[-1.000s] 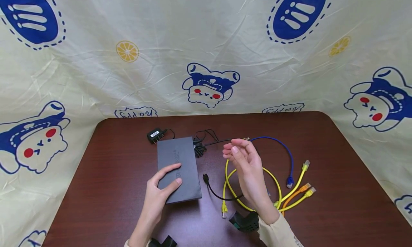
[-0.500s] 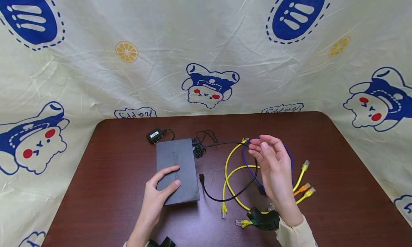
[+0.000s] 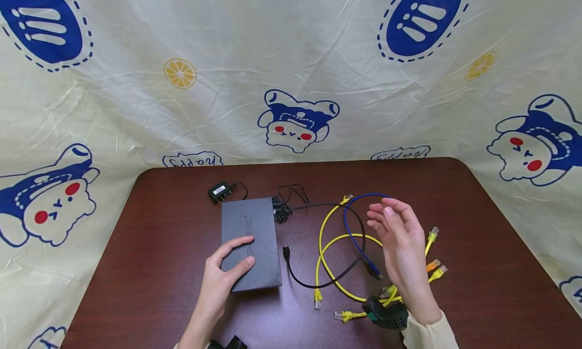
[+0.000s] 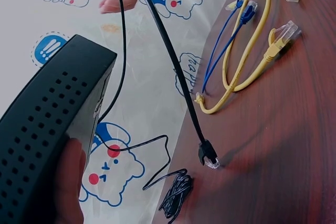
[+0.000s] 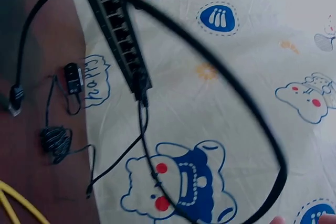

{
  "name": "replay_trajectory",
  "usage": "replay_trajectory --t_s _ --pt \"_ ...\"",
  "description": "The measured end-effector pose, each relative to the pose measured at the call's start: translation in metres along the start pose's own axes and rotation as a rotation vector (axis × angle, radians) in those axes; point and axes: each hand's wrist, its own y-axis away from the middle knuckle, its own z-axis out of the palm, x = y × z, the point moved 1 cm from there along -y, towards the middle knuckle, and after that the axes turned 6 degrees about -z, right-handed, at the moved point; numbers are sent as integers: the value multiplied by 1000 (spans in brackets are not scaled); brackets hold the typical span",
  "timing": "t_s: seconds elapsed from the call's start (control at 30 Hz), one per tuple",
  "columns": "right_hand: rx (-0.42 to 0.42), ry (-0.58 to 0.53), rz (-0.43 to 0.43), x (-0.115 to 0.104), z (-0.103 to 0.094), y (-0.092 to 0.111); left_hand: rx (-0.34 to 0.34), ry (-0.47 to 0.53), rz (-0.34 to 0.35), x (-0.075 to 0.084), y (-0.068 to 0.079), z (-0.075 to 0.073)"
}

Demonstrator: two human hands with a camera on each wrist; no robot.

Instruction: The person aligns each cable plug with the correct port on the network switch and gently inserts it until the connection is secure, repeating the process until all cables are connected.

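My left hand (image 3: 220,273) grips a dark grey network switch (image 3: 259,212), thumb and index finger on its top, lifted off the table. In the right wrist view its row of ports (image 5: 121,30) faces the camera, with black leads at one end. A black Ethernet cable (image 3: 336,277) loops out from the switch; its free plug (image 4: 208,156) hangs on the near side. My right hand (image 3: 402,243) is held up right of that loop, fingers relaxed and a little bent, apart from the cable in the head view.
Yellow Ethernet cables (image 3: 320,248), a blue one (image 3: 346,222) and an orange plug (image 3: 433,264) lie tangled on the right of the brown table (image 3: 159,248). Behind the switch lie a power adapter (image 3: 220,191) and its bundled cord (image 3: 282,212). A printed cloth (image 3: 218,111) hangs behind.
My right hand has moved right, away from the switch, and the black cable's loop now shows left of its fingers. My left hand and the switch have barely moved.
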Motion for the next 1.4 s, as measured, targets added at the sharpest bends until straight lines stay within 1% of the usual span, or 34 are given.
replay_trajectory --t_s 0.2,0.4,0.67,0.83,1.03,1.2,1.3,1.4 --pt "37 108 47 3 -15 7 -3 -13 -6 -1 1 -1" --pt "72 166 119 9 -30 14 -10 -25 -13 -3 1 -2" --pt "89 214 167 17 -48 23 -18 -31 -20 -5 2 -2" --pt "97 270 191 23 -58 29 -21 -38 -18 -6 2 -2" --pt "98 335 240 31 -74 35 -26 -32 -21 -6 2 -1" --pt "95 435 278 37 -86 39 -27 -24 -17 -7 2 -1" --pt "86 530 309 40 -90 39 -27 -25 -10 -8 2 -1" --pt "53 643 368 43 -92 39 -24 -26 -5 -8 3 0"
